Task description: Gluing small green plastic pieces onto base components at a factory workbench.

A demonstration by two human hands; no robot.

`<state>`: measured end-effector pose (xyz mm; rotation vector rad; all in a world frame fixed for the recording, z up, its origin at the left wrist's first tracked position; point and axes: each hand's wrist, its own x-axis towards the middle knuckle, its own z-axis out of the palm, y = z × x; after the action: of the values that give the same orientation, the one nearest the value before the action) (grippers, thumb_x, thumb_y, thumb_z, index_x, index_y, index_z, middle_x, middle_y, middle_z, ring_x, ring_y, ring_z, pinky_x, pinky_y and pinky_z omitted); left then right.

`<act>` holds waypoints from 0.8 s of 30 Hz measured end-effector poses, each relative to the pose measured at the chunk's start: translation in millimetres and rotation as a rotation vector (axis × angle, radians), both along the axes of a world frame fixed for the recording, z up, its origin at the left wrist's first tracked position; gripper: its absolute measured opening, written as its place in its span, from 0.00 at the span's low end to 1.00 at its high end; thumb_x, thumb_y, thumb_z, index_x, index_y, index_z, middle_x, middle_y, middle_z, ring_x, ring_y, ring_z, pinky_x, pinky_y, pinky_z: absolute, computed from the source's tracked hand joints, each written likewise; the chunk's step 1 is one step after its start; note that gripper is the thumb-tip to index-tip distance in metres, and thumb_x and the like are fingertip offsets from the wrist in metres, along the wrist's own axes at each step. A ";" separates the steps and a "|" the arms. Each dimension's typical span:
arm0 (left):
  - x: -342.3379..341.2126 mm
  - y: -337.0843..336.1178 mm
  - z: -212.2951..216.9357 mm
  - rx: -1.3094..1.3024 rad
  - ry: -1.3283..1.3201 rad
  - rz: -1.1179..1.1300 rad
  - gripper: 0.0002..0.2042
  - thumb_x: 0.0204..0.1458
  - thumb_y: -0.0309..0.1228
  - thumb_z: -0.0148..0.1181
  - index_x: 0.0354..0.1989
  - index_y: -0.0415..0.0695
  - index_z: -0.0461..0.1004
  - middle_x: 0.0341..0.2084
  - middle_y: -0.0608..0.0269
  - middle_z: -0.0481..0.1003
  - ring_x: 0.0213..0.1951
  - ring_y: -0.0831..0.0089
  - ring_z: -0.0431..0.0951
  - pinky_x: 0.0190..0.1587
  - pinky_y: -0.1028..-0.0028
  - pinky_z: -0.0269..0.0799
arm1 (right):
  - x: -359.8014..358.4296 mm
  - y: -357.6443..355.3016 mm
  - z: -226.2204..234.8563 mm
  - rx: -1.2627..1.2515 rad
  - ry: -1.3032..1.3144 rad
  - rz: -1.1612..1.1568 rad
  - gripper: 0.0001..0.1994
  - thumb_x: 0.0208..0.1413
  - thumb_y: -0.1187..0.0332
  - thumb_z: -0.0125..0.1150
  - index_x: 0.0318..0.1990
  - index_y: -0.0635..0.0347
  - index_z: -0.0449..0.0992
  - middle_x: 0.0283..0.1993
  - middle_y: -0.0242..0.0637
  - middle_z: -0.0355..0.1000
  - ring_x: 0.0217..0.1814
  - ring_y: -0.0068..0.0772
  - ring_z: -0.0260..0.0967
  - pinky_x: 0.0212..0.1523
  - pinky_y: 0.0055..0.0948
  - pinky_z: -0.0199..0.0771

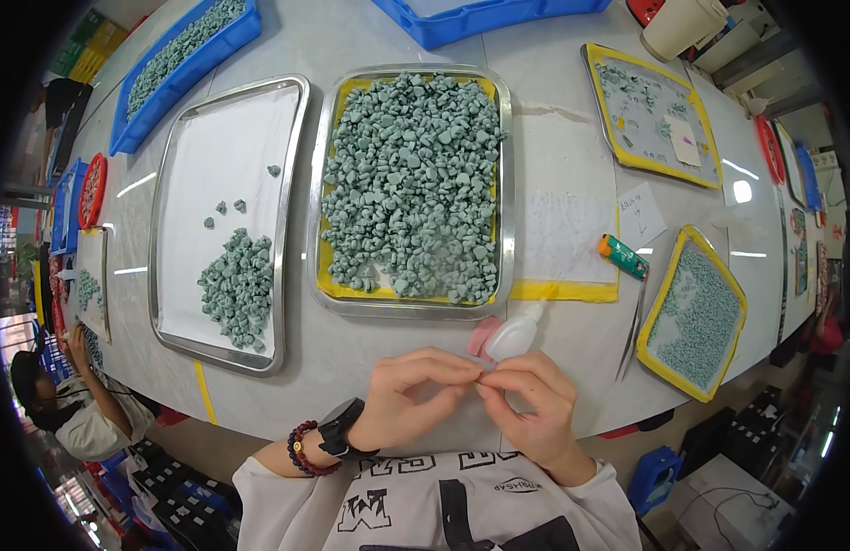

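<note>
Grey-green chips (237,289), metal trays.
Left tray (191,230): small pile, matte, irregular lumps on white liner. Centre tray (402,310): dense heap. Left hand (411,395): thumb-finger pinch, can't tell what's between. White bottle (512,340) just beyond. Right hand (542,404): same pinch, fingertips meeting left's.

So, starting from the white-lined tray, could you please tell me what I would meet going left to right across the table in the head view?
White-lined metal tray, metal tray heaped with green stones, paper sheet, green-and-orange object, lower-right yellow-edged tray.
</note>
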<state>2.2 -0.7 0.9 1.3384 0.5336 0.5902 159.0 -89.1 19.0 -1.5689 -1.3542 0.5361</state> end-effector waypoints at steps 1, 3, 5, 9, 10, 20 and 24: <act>-0.5 -0.6 -0.6 -0.008 0.009 0.010 0.13 0.44 0.10 0.54 0.38 0.34 0.76 0.37 0.50 0.76 0.42 0.66 0.77 0.46 0.72 0.73 | -1.1 0.6 -1.9 0.006 0.003 -0.004 0.08 0.37 0.82 0.66 0.28 0.63 0.76 0.29 0.35 0.71 0.29 0.32 0.68 0.29 0.26 0.67; 0.0 0.1 -1.6 -0.025 0.023 0.021 0.12 0.44 0.11 0.53 0.37 0.35 0.76 0.37 0.51 0.76 0.42 0.67 0.77 0.46 0.72 0.73 | -2.0 1.7 -5.1 0.017 0.005 -0.018 0.09 0.37 0.82 0.65 0.28 0.63 0.76 0.29 0.35 0.71 0.29 0.32 0.68 0.29 0.26 0.67; -0.6 5.3 3.3 0.017 0.036 0.000 0.12 0.44 0.11 0.53 0.37 0.35 0.76 0.37 0.51 0.76 0.41 0.67 0.77 0.45 0.72 0.73 | 0.3 4.1 -6.0 0.040 -0.013 0.015 0.09 0.37 0.81 0.66 0.30 0.63 0.76 0.29 0.35 0.71 0.28 0.32 0.67 0.28 0.27 0.67; -19.4 35.1 18.0 0.362 0.219 0.195 0.11 0.41 0.13 0.55 0.34 0.36 0.75 0.33 0.56 0.77 0.35 0.69 0.77 0.39 0.74 0.72 | 21.9 -5.8 -8.3 0.071 -0.074 0.036 0.13 0.37 0.76 0.68 0.34 0.61 0.76 0.29 0.36 0.70 0.29 0.35 0.67 0.29 0.29 0.66; -37.6 46.5 21.3 0.507 0.337 0.385 0.11 0.42 0.13 0.55 0.34 0.36 0.75 0.32 0.57 0.76 0.32 0.70 0.76 0.36 0.74 0.71 | 30.4 -12.9 -4.9 0.073 -0.094 0.005 0.15 0.36 0.75 0.69 0.36 0.61 0.75 0.30 0.36 0.69 0.30 0.36 0.66 0.31 0.30 0.66; -18.8 68.7 21.7 1.029 0.796 0.327 0.08 0.40 0.21 0.63 0.31 0.41 0.75 0.27 0.60 0.70 0.34 0.64 0.70 0.35 0.70 0.68 | 33.1 1.3 1.0 -0.417 -0.584 0.051 0.33 0.31 0.65 0.75 0.49 0.58 0.67 0.39 0.38 0.63 0.40 0.39 0.61 0.40 0.35 0.63; -19.4 84.0 23.4 0.896 0.833 0.187 0.06 0.41 0.25 0.63 0.29 0.42 0.75 0.27 0.60 0.70 0.34 0.61 0.70 0.34 0.67 0.68 | 39.6 -10.5 -12.0 -0.066 -0.300 0.058 0.35 0.32 0.62 0.75 0.50 0.58 0.64 0.37 0.39 0.62 0.38 0.39 0.60 0.38 0.35 0.62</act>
<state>-17.2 83.2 24.3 2.4300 1.1553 0.4025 198.6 -99.5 7.0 -1.7184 -1.6246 0.3948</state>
